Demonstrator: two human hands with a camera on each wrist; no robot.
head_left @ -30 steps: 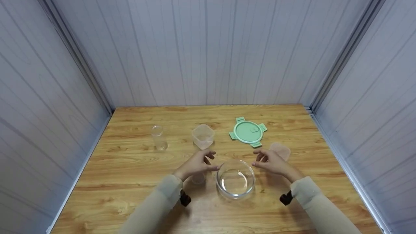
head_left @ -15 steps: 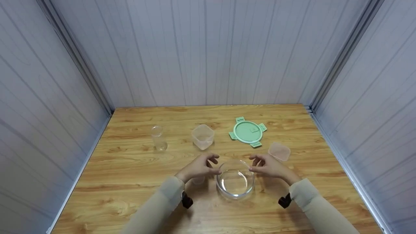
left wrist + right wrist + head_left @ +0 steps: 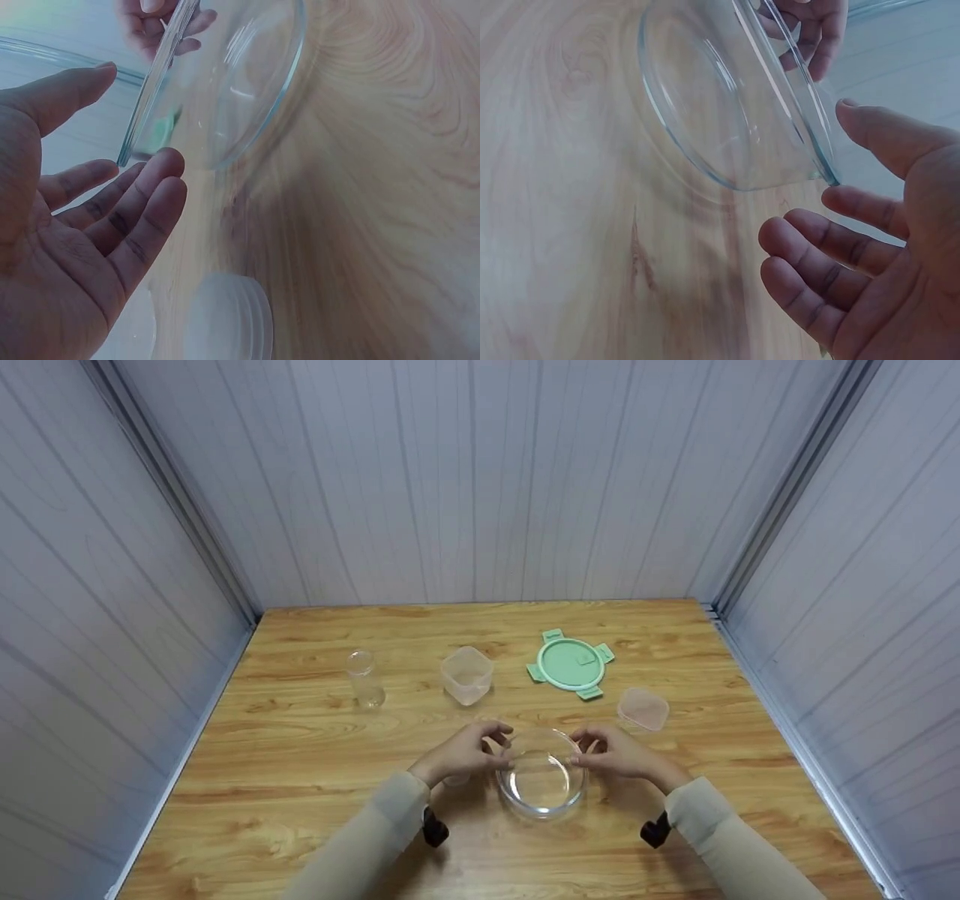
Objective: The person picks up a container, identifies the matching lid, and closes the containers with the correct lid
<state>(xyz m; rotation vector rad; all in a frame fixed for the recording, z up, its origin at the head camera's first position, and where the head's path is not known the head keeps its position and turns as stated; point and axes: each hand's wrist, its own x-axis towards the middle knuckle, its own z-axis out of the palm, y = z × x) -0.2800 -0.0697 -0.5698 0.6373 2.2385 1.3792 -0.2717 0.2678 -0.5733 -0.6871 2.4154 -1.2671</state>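
A round clear glass bowl (image 3: 541, 811) stands upright on the wooden table, between my hands. My left hand (image 3: 466, 753) is at its left rim, thumb over the rim and fingers outside; in the left wrist view the fingers (image 3: 154, 217) are spread loosely and not closed round the glass. My right hand (image 3: 621, 753) is at the right rim in much the same pose. The right wrist view has its thumb (image 3: 885, 135) apart from the rim and several fingertips just outside the wall. Under my left wrist lies a small, clear round piece (image 3: 455, 780), partly hidden.
Behind the bowl lies a green round lid (image 3: 571, 664) with flaps. A translucent square container (image 3: 466, 676) and a clear cylindrical glass (image 3: 366, 681) stand to its left. Near my right hand is a pale square lid (image 3: 643, 709). Panel walls (image 3: 480, 487) enclose the table.
Both hands have moved inward and slightly nearer, from beside the bowl to its rim. The bowl and the other things stay in place.
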